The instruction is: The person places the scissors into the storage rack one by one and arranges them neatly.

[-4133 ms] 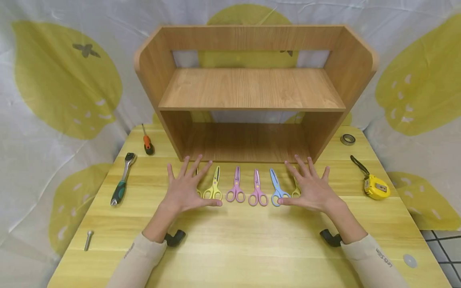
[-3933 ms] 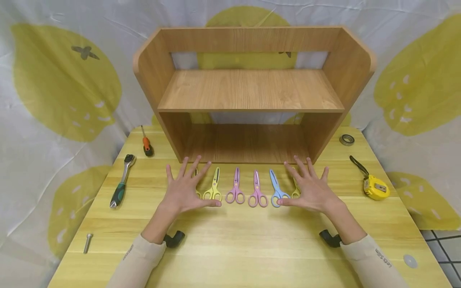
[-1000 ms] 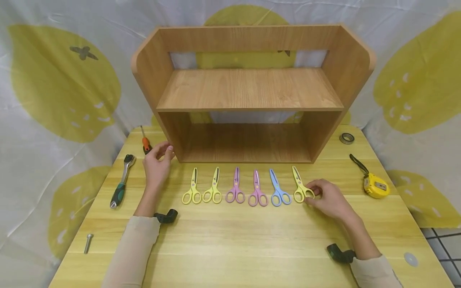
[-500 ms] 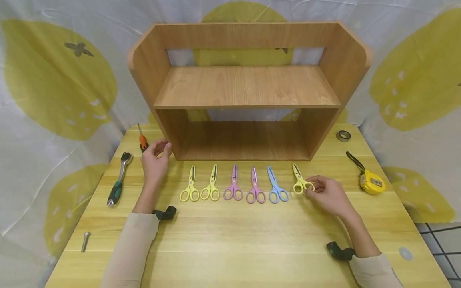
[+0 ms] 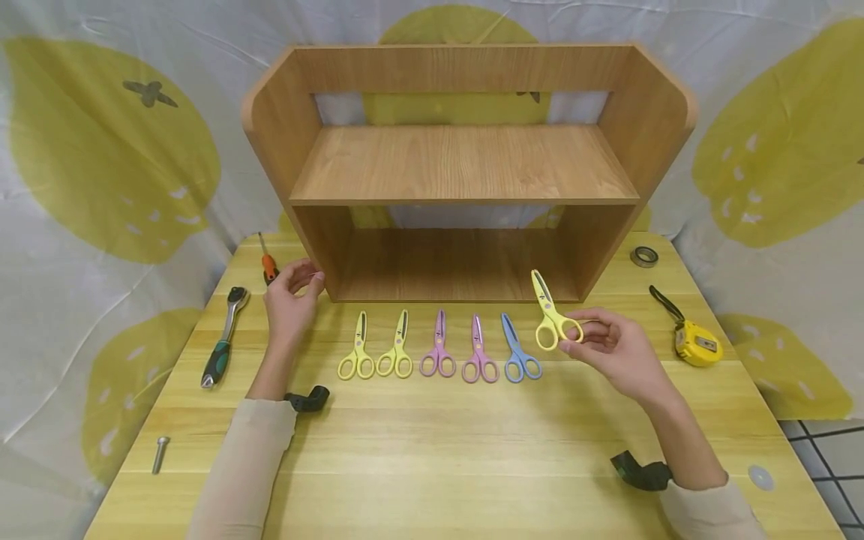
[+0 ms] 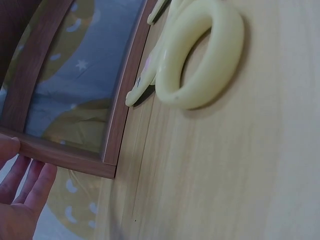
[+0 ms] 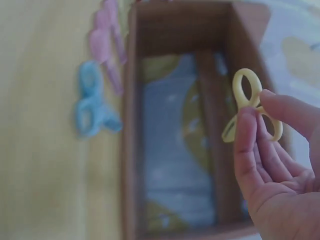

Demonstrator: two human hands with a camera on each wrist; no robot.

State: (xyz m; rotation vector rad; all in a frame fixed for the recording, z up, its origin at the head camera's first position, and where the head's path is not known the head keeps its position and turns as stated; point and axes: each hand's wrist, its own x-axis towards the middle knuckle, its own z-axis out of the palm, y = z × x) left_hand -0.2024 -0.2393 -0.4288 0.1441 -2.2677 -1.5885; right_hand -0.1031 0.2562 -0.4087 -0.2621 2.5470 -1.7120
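Head view: my right hand (image 5: 610, 349) pinches yellow scissors (image 5: 550, 315) by a handle loop, lifted above the bench (image 5: 432, 450), blades toward the shelf (image 5: 466, 169). Light, stiff plastic, likely slippery; loops are the best hold. My left hand (image 5: 290, 300) rests loosely curled at the shelf's left corner, holding nothing.

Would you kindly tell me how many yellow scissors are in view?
3. Two yellow scissors lie at the left end of the row on the table; a third yellow pair is lifted in the right hand, near the shelf. None seems hidden.
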